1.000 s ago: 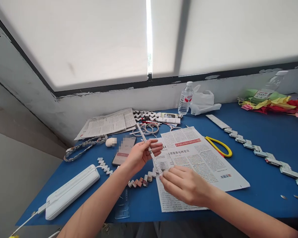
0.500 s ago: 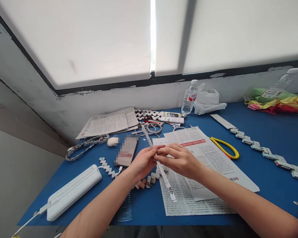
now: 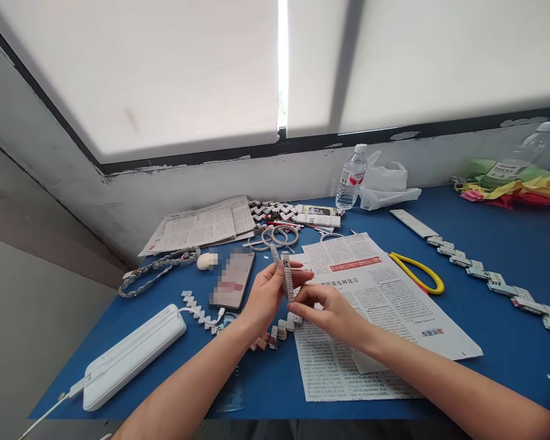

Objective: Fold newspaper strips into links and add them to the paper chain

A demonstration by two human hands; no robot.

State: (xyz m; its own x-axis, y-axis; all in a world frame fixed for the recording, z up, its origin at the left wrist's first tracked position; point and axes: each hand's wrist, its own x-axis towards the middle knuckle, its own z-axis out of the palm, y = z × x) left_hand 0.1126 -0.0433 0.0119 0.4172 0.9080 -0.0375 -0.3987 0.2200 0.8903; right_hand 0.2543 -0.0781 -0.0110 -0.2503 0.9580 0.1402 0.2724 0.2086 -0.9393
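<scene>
A narrow folded newspaper strip stands doubled over between my hands, its bend at the bottom and both ends upward. My left hand grips it between thumb and fingers. At the lower bend, the thumb and forefinger of my right hand pinch the strip. Beneath and right of the hands lie printed newspaper sheets. A chain of small folded paper pieces shows just below the hands, partly covered by them.
Left are a phone, a white oblong device with a cable and a computer mouse. A yellow loop handle and a longer paper chain lie right. Behind stand a water bottle and a plastic bag.
The strip was long and straight, slanting across both hands; now it is bent double and upright. My right hand has moved slightly down to the bend.
</scene>
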